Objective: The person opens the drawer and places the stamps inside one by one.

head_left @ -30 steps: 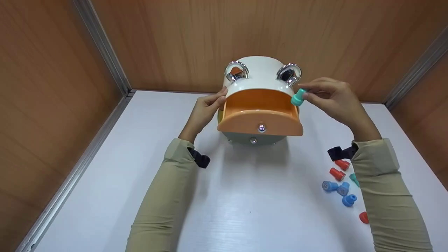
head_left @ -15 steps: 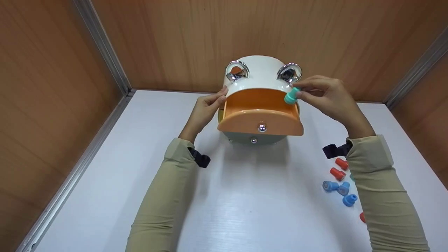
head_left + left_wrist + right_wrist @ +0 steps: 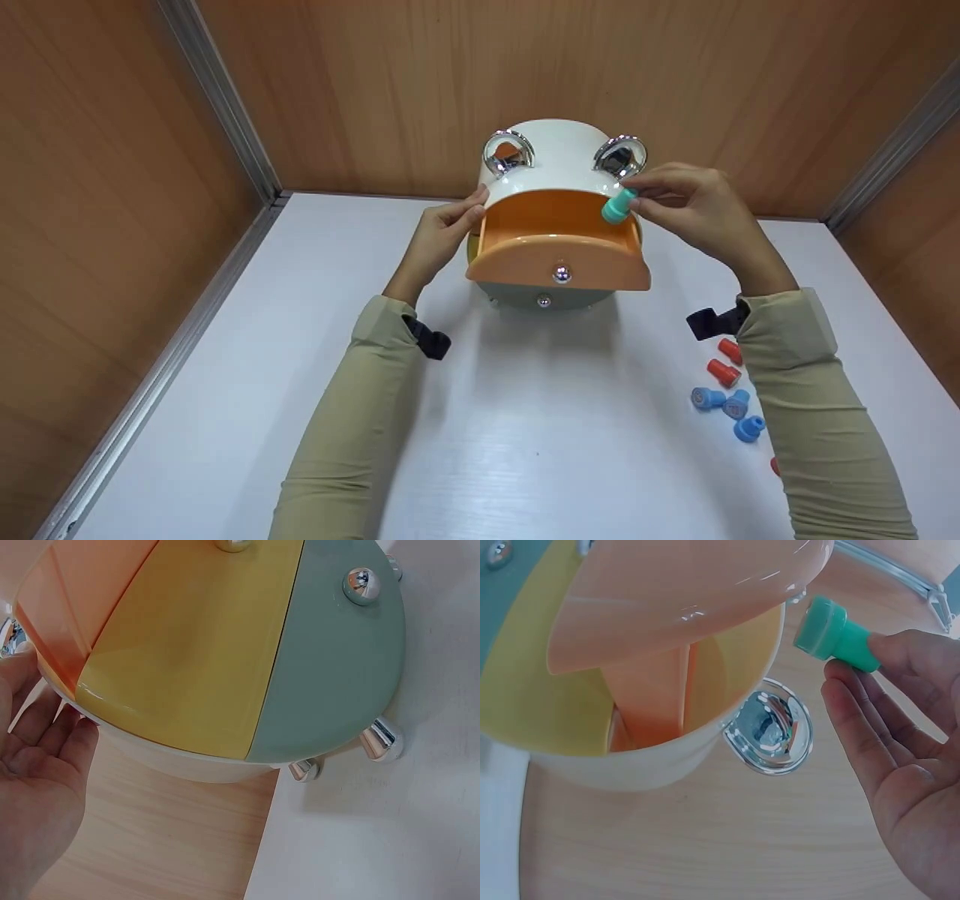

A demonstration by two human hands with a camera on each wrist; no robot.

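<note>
Teal stamp above our open drawer
Our right hand (image 3: 701, 206) pinches the teal stamp (image 3: 616, 205) over the orange drawer (image 3: 556, 259), frame centre; our left hand (image 3: 439, 236), fingers straight, steadies the white cabinet (image 3: 559, 161).

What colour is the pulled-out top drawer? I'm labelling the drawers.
Orange: the open drawer on the cabinet is clearest in the head view.

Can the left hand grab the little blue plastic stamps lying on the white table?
Probably not as it stands: the left hand rests on the white round drawer box, while the blue plastic stamps lie far across, beside the right sleeve.
</note>
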